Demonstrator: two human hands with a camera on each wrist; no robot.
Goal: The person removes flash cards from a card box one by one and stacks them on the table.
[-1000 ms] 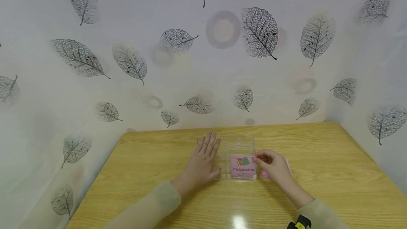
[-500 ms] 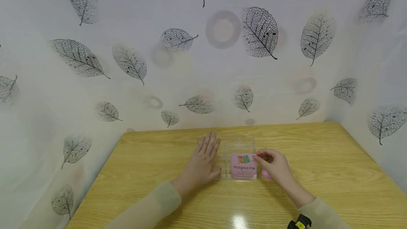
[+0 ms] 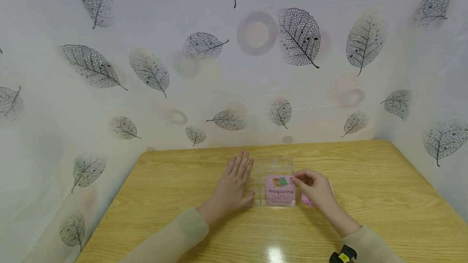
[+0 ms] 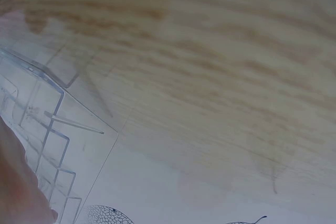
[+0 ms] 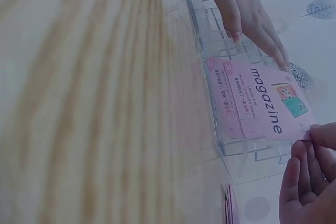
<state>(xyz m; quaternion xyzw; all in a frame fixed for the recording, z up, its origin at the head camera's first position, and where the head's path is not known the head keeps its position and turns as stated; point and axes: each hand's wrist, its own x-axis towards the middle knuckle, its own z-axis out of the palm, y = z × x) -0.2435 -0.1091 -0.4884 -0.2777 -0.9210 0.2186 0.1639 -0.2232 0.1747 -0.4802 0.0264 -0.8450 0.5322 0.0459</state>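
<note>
Near the far edge of the wood-grained worktop (image 3: 164, 206), the left hand (image 3: 233, 188) rests, fingers straight, on a clear, stepped plastic box (image 3: 276, 164). One pink, round-cornered "magazine" card (image 3: 280, 186) occupies the box's right half, its far right corner pinched by the right hand (image 3: 316, 190), which partly hides a pink stack (image 3: 306, 200).

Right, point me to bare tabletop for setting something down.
Bare table lies left of the left hand, right of the pink stack, and on the near side of the clear case. It's crowded from hand to hand: the case, the magazine card pinched in the right hand, and the stack.
</note>
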